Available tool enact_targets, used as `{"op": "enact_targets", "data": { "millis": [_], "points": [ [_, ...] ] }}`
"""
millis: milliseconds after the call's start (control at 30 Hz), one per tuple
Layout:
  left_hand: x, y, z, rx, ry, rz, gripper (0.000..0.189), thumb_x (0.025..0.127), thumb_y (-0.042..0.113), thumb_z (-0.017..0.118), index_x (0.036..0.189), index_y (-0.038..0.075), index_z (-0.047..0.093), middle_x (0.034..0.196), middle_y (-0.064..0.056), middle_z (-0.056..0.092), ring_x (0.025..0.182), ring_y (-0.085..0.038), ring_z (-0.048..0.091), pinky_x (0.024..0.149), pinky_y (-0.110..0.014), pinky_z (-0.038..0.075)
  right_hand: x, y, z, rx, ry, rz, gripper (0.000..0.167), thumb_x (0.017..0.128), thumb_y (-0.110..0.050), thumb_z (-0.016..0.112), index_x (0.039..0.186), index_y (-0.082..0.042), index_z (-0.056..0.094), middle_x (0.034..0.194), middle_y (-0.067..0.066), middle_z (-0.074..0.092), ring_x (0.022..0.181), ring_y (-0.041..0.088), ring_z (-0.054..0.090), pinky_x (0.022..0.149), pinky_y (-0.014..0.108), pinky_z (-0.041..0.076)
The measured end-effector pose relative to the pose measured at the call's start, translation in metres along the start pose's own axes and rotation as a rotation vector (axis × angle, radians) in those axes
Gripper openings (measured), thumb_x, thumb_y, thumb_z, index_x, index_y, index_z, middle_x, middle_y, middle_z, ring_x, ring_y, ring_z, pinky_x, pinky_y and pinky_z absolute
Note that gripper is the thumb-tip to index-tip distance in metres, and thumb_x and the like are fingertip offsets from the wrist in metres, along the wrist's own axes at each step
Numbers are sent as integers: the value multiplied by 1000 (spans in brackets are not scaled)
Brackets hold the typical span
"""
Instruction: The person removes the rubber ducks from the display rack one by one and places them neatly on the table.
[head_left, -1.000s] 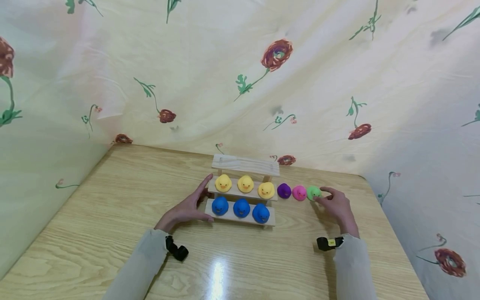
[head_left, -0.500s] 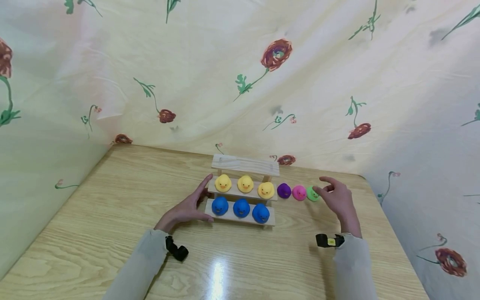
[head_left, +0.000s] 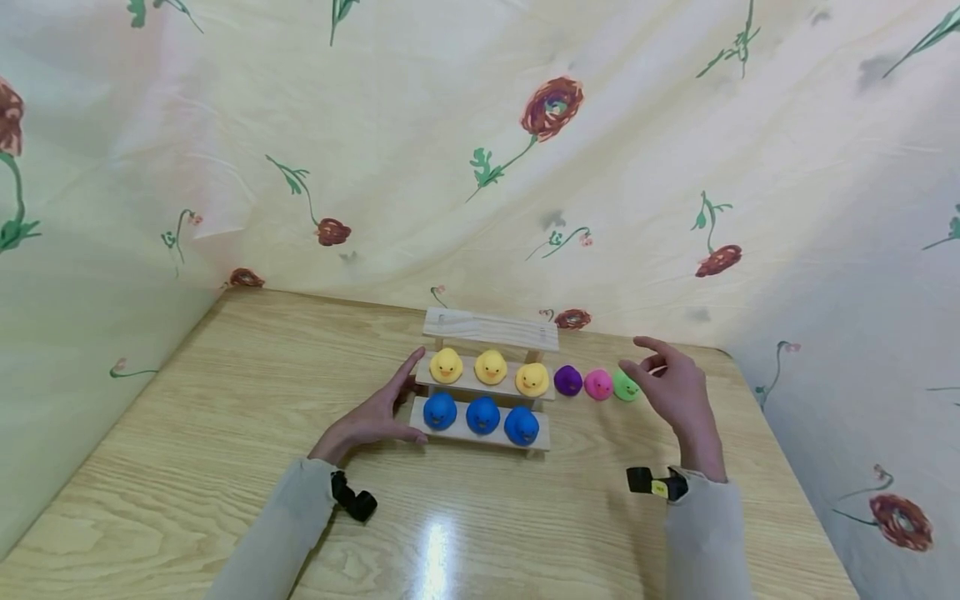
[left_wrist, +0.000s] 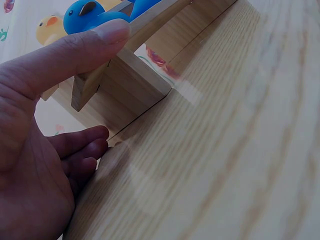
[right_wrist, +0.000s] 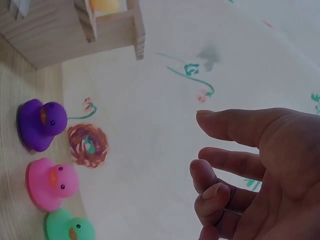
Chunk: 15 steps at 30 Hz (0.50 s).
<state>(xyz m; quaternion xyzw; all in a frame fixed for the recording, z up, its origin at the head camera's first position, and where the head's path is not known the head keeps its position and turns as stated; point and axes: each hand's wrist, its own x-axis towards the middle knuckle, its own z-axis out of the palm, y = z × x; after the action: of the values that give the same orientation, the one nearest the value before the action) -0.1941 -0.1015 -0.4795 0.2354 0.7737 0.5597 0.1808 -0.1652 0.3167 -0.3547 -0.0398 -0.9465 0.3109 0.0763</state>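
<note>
A three-tier wooden rack (head_left: 491, 327) stands ahead of me. Yellow rubber ducks (head_left: 491, 367) fill its middle shelf, and blue rubber ducks (head_left: 483, 416) line the lowest one. My left hand (head_left: 372, 417) holds the rack's left end, its thumb (left_wrist: 87, 50) at the front shelf edge and a finger reaching back. Beside the rack, a purple rubber duck (head_left: 567, 381), a pink rubber duck (head_left: 598, 384) and a green rubber duck (head_left: 626, 386) sit in a row on the table. Holding nothing, my right hand (head_left: 678, 396) hovers just right of the green duck, fingers loosely bent.
The wood-grain table (head_left: 262, 375) runs back to a flower-printed cloth (head_left: 420, 167) that hangs behind and along both sides. Each wrist wears a black strap with a small camera (head_left: 640, 480). The rack's top board carries no ducks.
My right hand has let go of the green duck and lifted slightly up and away from it. The ducks and my left hand stay where they were.
</note>
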Motion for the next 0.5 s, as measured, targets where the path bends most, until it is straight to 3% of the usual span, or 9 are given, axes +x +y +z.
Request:
{"op": "enact_targets", "data": {
  "millis": [500],
  "points": [
    [0, -1, -1, 12, 0, -3, 127, 76, 24, 89, 160, 41, -6, 169, -16, 6, 151, -43, 22, 125, -62, 17, -12, -29, 23, 13, 35, -128, 47, 95, -24, 70, 137, -5, 58, 89, 15, 64, 68, 19, 51, 54, 21, 42]
  ]
}}
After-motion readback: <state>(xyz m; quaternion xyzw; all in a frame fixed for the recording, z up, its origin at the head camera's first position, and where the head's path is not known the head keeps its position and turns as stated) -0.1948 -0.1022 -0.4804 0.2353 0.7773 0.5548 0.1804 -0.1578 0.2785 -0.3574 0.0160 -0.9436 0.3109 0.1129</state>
